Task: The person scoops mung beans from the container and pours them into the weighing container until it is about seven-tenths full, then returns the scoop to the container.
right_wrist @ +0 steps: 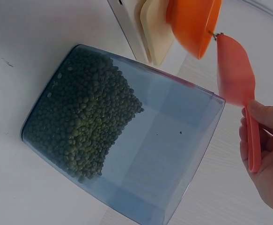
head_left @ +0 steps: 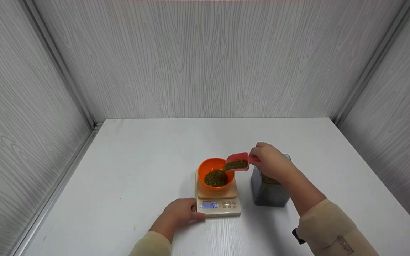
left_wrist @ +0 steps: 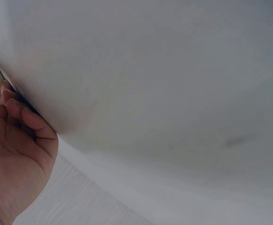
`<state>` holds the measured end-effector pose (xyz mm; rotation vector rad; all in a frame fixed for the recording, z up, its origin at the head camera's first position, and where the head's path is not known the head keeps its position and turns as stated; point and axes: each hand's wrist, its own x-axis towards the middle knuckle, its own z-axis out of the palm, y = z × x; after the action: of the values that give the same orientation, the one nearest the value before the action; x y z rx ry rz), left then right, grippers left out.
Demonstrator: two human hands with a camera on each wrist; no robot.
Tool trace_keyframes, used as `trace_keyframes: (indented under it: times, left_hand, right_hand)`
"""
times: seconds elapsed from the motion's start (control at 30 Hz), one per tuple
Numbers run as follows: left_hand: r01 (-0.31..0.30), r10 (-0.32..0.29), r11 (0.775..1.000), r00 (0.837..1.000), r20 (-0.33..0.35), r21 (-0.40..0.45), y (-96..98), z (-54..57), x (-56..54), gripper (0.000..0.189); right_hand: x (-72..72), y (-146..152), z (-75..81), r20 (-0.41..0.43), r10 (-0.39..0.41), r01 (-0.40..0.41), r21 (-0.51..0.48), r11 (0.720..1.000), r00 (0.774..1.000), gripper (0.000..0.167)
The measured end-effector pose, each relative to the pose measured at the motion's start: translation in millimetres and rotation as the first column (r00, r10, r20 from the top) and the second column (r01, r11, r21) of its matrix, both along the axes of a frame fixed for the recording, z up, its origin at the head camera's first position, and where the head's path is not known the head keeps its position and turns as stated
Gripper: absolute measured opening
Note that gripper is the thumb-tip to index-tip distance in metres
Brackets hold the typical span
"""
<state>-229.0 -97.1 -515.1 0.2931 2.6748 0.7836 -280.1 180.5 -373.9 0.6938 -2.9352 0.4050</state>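
My right hand [head_left: 271, 161] grips the handle of a red scoop [head_left: 238, 161] filled with green mung beans. The scoop's lip tilts over the right rim of an orange bowl [head_left: 211, 164], and in the right wrist view a few beans spill from it. Mung beans [head_left: 216, 178] cover the bowl's bottom. Under the bowl is a cream kitchen scale [head_left: 229, 210], its display showing 150. My left hand [head_left: 180, 213] holds the scale's front left corner, thumb along the front and curled fingers [left_wrist: 31, 117] at the side.
A clear bluish square container [right_wrist: 169, 126] partly full of mung beans stands upright right of the scale, below my right forearm. The white table [head_left: 148, 149] is bordered by pale wood-grain panels [head_left: 205, 60] at the back and sides.
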Motion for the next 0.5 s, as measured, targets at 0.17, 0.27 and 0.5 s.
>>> trace_keyframes:
  times: [0.17,0.27,0.5]
  left_hand:
    - [0.005,-0.005,1.000,1.000,-0.002,-0.001,0.1,0.1,-0.2,0.042]
    - [0.008,-0.008,1.000,1.000,-0.001,0.000,0.3,0.0,-0.2,0.041]
    - [0.008,-0.008,1.000,1.000,0.008,-0.006,0.1,0.5,-0.9,0.038]
  right_hand:
    - [1.4,-5,2.0,0.004,-0.010,0.010,0.006,1.000,1.000,0.009]
    - [1.6,-7,2.3,0.023,-0.024,0.024,-0.001,1.000,0.999,0.009]
    - [2.4,-12,1.6,-0.003,0.001,-0.001,0.013,1.000,1.000,0.008]
